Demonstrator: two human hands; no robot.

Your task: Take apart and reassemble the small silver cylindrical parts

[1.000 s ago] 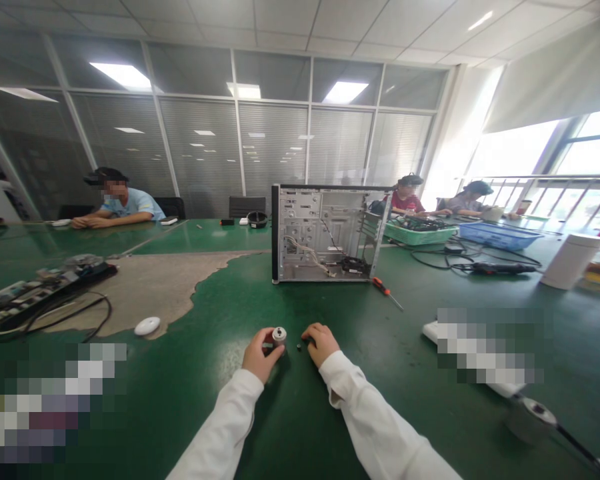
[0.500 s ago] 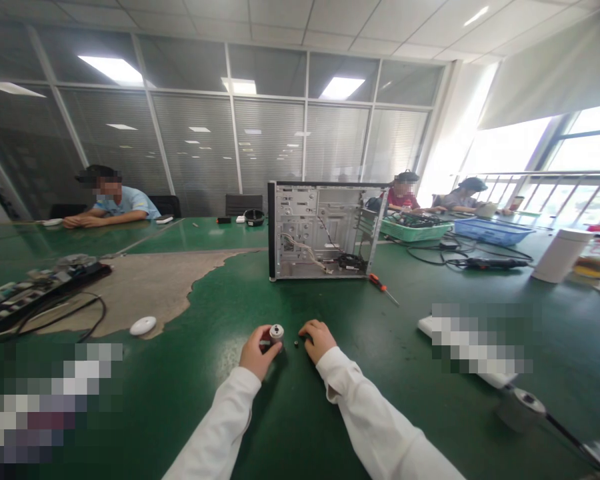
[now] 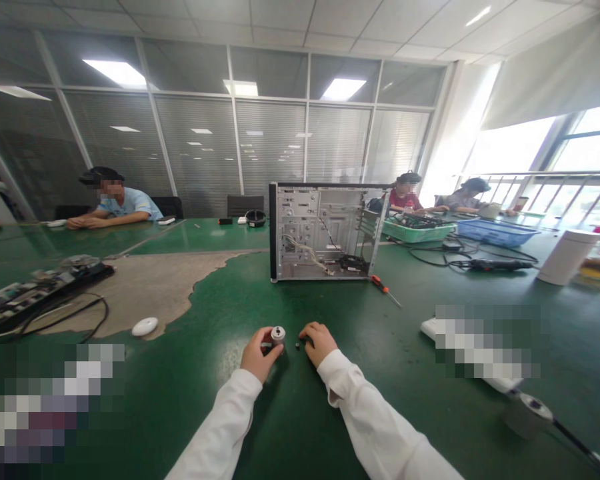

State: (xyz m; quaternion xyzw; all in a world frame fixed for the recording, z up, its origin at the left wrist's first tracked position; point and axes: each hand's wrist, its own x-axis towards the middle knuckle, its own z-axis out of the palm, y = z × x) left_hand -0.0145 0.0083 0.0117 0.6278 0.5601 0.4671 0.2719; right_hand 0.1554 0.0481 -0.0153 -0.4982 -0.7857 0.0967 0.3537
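My left hand (image 3: 257,353) is closed around a small silver metal cylinder (image 3: 279,337), held upright with dark holes in its top face. My right hand (image 3: 321,343) rests close by on the green table, fingers bent and thumb a little apart from the forefinger, with nothing visible in its grasp. A tiny dark metal piece (image 3: 297,346) lies on the table between the two hands, nearest the right thumb. Beyond my hands stands an opened computer case (image 3: 325,230), its metal inside, cables and a black fan showing.
An orange-handled screwdriver (image 3: 380,285) lies by the case. Left are a white oval object (image 3: 145,326) and a circuit assembly (image 3: 40,293) with cables. Right are a power strip (image 3: 433,327), green basket (image 3: 420,231), blue basket (image 3: 497,233) and white cup (image 3: 567,258). Several people sit beyond.
The whole view has shifted slightly. Both hands keep their poses, and the cylinder stays in my left hand.
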